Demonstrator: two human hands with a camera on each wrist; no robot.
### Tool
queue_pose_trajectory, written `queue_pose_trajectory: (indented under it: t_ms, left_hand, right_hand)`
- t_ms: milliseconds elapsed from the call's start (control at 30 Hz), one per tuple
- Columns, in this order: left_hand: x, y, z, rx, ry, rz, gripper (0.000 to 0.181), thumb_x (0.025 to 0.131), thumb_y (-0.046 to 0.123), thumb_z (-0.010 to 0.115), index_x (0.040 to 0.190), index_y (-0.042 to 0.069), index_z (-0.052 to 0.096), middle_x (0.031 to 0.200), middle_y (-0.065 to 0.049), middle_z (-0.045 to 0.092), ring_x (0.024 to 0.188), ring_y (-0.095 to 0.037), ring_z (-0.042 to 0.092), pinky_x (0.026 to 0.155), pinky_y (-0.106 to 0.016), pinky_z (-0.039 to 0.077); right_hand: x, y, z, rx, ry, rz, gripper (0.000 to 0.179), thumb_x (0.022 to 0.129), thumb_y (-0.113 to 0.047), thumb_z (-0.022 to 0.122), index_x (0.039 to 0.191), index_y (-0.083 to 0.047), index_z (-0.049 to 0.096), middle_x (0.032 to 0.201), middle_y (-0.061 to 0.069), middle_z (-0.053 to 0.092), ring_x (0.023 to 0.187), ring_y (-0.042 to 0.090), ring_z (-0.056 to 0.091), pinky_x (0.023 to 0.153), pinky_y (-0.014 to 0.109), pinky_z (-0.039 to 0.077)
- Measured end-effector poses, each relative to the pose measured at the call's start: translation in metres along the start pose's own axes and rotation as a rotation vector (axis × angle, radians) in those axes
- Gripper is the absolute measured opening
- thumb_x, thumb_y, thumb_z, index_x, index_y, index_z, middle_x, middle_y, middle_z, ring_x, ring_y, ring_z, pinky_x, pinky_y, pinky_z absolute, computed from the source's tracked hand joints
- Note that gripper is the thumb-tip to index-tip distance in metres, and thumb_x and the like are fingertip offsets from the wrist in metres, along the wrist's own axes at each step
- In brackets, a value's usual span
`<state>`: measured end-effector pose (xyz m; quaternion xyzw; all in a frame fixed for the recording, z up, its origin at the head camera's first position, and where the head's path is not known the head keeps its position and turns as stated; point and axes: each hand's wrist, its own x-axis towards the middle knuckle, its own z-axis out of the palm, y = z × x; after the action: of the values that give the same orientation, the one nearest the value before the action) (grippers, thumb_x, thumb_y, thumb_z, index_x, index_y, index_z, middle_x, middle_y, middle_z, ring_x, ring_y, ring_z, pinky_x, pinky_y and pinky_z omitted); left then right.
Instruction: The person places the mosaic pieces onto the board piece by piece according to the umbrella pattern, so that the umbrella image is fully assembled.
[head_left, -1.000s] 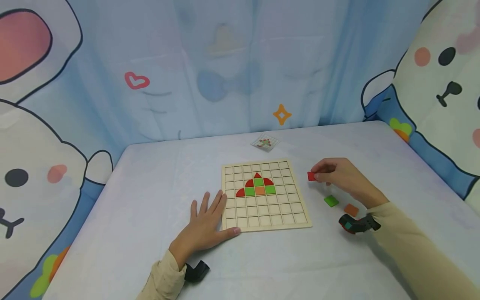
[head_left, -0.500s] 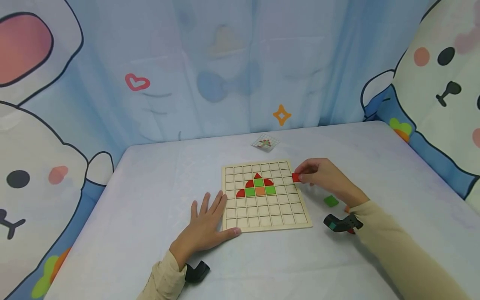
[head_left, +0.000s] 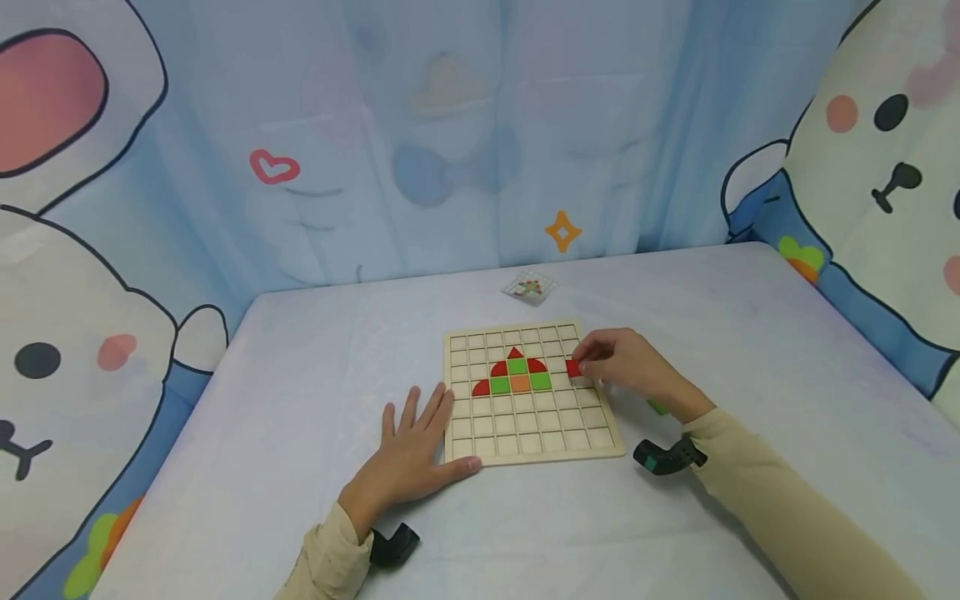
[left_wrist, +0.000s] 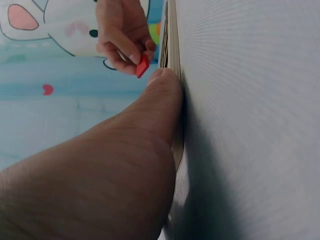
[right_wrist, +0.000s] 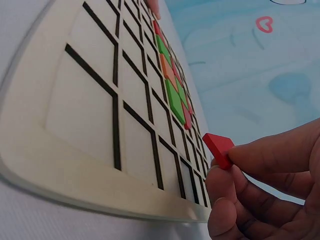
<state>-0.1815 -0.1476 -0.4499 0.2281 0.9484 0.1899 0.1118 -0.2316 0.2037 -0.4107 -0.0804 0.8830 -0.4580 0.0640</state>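
A wooden grid board [head_left: 551, 443] lies on the white-covered table. Set in its cells are a red triangle [head_left: 514, 353], several rounded red tiles [head_left: 482, 388], green tiles [head_left: 500, 384] and an orange tile [head_left: 520, 382]. My left hand [head_left: 405, 454] rests at the board's left edge with fingers spread, its thumb against the near-left corner. Between thumb and fingertips my right hand [head_left: 637, 371] pinches a red tile [right_wrist: 219, 149], held tilted above the board's right-hand columns. In the left wrist view, that red tile [left_wrist: 143, 65] shows beyond my left thumb [left_wrist: 162, 92].
A green tile [head_left: 657, 407] lies on the table right of the board, partly hidden by my right hand. Behind the board is a small clear-looking sheet [head_left: 530, 287] with a coloured pattern. A cartoon-printed blue curtain [head_left: 450, 142] hangs at the table's back.
My right hand has carried the red tile leftward from beside the board to over its right columns. The orange tile on the table is now hidden behind the right arm. My left hand stays put.
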Motion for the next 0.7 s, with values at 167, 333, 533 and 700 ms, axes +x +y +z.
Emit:
queue_pose_trajectory:
  t_ms: [167,333,533,700]
  left_hand:
    - [0.0,0.0,0.001,-0.002,0.0,0.0,0.108,0.097,0.073,0.062,0.173,0.01,0.017,0.18,-0.005,0.007,0.163,-0.039,-0.008,0.123,-0.067,-0.01]
    - [0.0,0.0,0.001,0.005,-0.001,0.001,0.109,0.097,0.073,0.062,0.173,0.01,0.017,0.18,-0.004,0.006,0.163,-0.039,-0.009,0.122,-0.067,-0.011]
    - [0.0,0.001,0.001,0.002,-0.004,0.006,0.108,0.097,0.072,0.062,0.173,0.01,0.016,0.18,-0.005,0.006,0.163,-0.039,-0.009,0.122,-0.067,-0.011]
    - [-0.001,0.002,-0.002,-0.002,-0.002,0.005,0.108,0.098,0.071,0.063,0.173,0.009,0.017,0.18,-0.005,0.006,0.163,-0.039,-0.009,0.122,-0.067,-0.011]
  right_hand:
    - [0.002,0.0,0.005,-0.022,-0.005,-0.005,0.011,0.098,-0.005,0.071,0.108,-0.002,0.075,0.104,0.009,0.073,0.096,0.026,0.063,0.08,0.038,0.05]
    - [0.001,-0.001,0.007,-0.03,-0.008,-0.004,0.011,0.098,-0.005,0.071,0.108,-0.002,0.075,0.1,0.008,0.072,0.092,0.026,0.062,0.076,0.036,0.051]
    - [0.0,0.0,0.009,-0.043,-0.012,-0.013,0.01,0.098,-0.005,0.07,0.107,-0.001,0.074,0.094,0.007,0.07,0.083,0.024,0.061,0.071,0.034,0.05]
    - [0.003,0.002,0.013,-0.06,-0.006,-0.017,0.009,0.098,-0.005,0.071,0.105,-0.002,0.075,0.093,0.006,0.07,0.087,0.024,0.06,0.076,0.037,0.049]
